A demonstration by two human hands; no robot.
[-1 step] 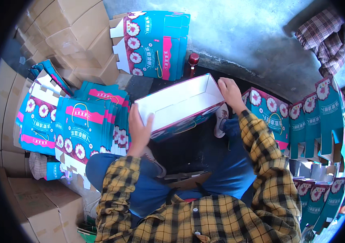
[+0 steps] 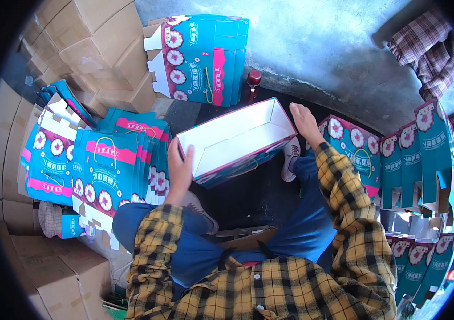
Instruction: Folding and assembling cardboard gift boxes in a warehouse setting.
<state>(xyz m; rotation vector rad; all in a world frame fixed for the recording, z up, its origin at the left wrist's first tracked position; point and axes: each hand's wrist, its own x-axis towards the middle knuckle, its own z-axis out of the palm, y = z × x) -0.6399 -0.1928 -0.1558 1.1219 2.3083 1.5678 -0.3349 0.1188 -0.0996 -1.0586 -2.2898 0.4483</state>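
A gift carton (image 2: 237, 140) with a white inside, teal outside and cord handle faces me open side up, between my knees. My left hand (image 2: 180, 168) closes on its left end, thumb over the rim and fingers outside. My right hand (image 2: 306, 124) lies along the outside of the right end, with fingers stretched out and their tips a little off the rim. Its thumb is hidden, and it grips nothing I can see. The carton's underside is hidden, so I cannot tell whether it touches the floor.
Flat teal cartons (image 2: 102, 165) are stacked at my left, and more (image 2: 197, 61) lean at the back wall. Formed cartons (image 2: 352, 144) stand at the right. Brown boxes (image 2: 99, 48) rise at the far left. A red-capped bottle (image 2: 253, 79) stands behind the carton.
The carton has shifted and tilted slightly. My left thumb has drawn in toward the left end, and my right fingertips have come slightly away from the rim.
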